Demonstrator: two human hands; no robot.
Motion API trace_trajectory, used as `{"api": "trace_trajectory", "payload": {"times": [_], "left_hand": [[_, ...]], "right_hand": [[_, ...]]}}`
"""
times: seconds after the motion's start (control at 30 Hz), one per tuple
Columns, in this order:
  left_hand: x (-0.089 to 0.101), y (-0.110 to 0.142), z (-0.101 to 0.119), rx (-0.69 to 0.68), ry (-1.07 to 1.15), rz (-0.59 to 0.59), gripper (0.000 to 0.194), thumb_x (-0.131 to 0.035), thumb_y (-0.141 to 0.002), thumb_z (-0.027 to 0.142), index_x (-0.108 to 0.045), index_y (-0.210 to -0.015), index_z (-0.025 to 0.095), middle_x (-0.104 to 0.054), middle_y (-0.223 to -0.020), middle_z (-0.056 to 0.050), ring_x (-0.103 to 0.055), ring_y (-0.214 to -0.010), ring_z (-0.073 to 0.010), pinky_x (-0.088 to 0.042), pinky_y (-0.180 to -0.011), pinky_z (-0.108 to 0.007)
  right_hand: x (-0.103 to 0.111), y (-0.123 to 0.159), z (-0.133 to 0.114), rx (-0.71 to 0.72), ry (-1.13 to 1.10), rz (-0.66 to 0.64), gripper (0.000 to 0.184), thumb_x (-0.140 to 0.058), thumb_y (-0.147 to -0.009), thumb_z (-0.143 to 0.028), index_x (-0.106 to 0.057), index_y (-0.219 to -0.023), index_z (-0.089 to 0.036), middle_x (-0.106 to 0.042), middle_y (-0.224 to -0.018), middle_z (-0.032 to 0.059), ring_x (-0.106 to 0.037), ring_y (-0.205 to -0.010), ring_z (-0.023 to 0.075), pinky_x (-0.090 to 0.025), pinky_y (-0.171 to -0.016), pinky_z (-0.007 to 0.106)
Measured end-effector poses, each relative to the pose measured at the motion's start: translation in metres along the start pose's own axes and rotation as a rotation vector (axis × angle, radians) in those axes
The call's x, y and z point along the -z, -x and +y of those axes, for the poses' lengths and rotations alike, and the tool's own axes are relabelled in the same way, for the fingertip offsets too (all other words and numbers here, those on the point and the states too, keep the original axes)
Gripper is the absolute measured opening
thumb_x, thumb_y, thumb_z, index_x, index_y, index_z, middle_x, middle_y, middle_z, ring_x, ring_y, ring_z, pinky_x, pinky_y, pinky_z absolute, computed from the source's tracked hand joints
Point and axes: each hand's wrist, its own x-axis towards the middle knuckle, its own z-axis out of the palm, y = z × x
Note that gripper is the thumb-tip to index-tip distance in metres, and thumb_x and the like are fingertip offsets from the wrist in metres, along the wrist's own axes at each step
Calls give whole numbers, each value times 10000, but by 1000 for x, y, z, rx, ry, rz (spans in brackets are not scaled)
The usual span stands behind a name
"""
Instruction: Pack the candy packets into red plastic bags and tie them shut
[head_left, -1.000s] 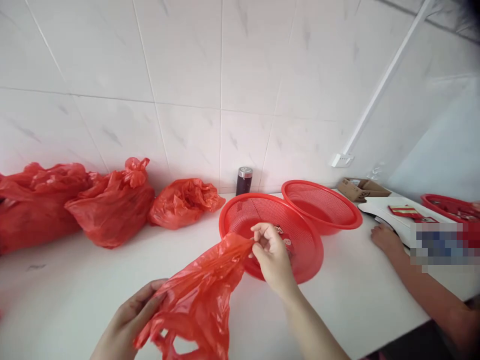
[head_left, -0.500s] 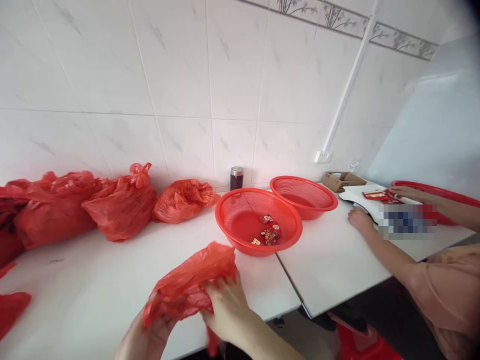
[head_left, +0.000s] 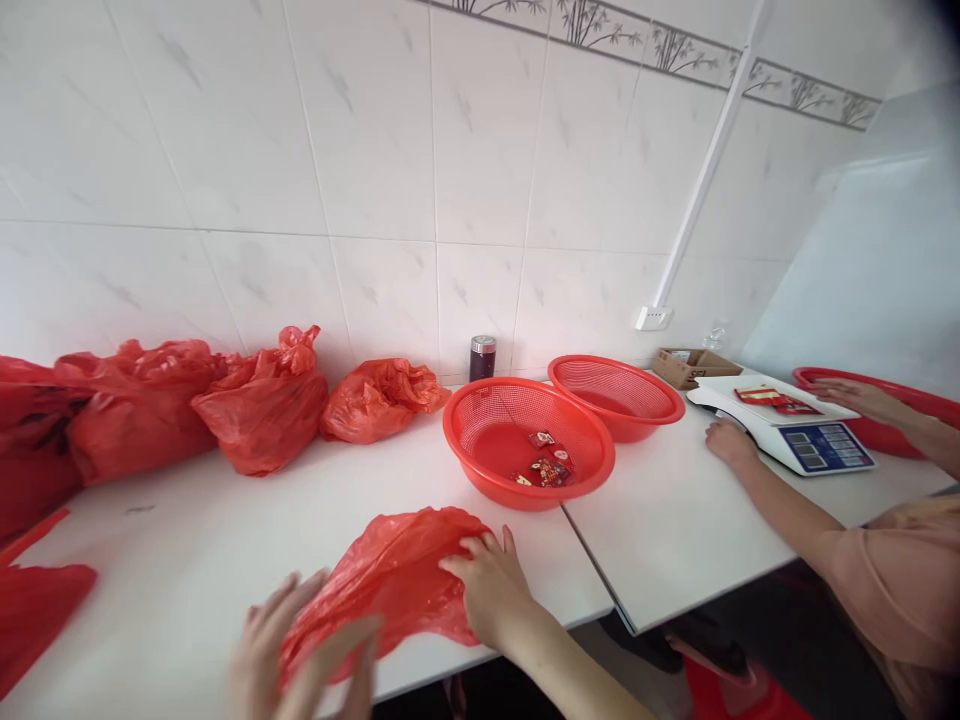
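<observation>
An empty red plastic bag lies crumpled flat on the white table near its front edge. My right hand presses down on the bag's right side, fingers stretched out. My left hand is at the bag's left end, fingers spread and blurred by motion, touching the plastic. Behind the bag stands a red mesh basket with a few small red packets in its bottom.
A second red basket and a dark flask stand behind. Several full red bags line the wall at left. At right, another person's hands rest by a white scale; a cardboard box and a third red basket are there.
The bag was held up over the basket, then bunched between both hands. Now it is laid down on the table, with both hands flat on it.
</observation>
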Motion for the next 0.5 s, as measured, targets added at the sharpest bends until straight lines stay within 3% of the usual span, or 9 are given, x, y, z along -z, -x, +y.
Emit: {"api": "trace_trajectory", "payload": {"times": [0.03,0.07,0.13,0.2,0.27,0.37,0.5], "left_hand": [[-12,0,6,-120,-112,-122,168,-581,-820,300,-744,-859,317,-481,-1411,-49,-351,-1363,-348,-209,-1124,-591],[-25,-1,7,-151,-233,-228,235,-536,-849,267,-752,-918,329,-431,-1465,-55,-253,-1411,-371,-167,-1109,-637],[-47,-7,-7,-75,-438,-401,338,-465,-875,194,-737,-1044,300,-359,-1523,-97,-170,-1428,-420,-184,-1058,-696],[-58,-19,-35,31,-580,-453,442,-420,-875,141,-638,-1241,259,-314,-1541,-140,-222,-1407,-429,-263,-1037,-672],[-56,-34,-64,105,-632,-446,597,-389,-830,66,-483,-1392,243,-274,-1549,-160,-351,-1343,-413,-417,-963,-567],[-41,-53,-89,224,-549,-520,761,-361,-739,2,-396,-1441,293,-424,-1456,-107,-548,-1160,-312,-519,-819,-393],[-30,-55,-80,349,-174,-704,646,-418,-763,100,-475,-1354,355,-572,-1265,-24,-642,-1008,-201,-539,-792,-293]], "right_hand": [[0,-1,-1,15,1,-6,539,-633,-682,-186,-628,-1207,-308,-545,-1298,92,-428,-1234,321,-109,-1088,625],[1,-2,-1,34,4,-7,481,-624,-687,-167,-662,-1148,-300,-560,-1277,85,-430,-1235,314,-107,-1094,616],[2,-1,2,75,12,-23,332,-597,-696,-123,-724,-967,-267,-571,-1269,71,-420,-1260,303,-121,-1105,587],[4,1,11,133,28,-78,226,-595,-679,-96,-726,-809,-227,-552,-1320,58,-398,-1297,304,-131,-1112,568],[8,4,24,193,45,-140,175,-611,-651,-82,-702,-740,-202,-531,-1365,50,-385,-1320,307,-124,-1119,563],[18,10,41,238,15,-130,232,-571,-657,-30,-678,-769,-202,-557,-1351,32,-404,-1320,270,-128,-1130,533],[39,16,30,249,-97,60,332,-499,-708,14,-658,-868,-229,-610,-1278,-1,-508,-1203,221,-286,-1062,444]]}}
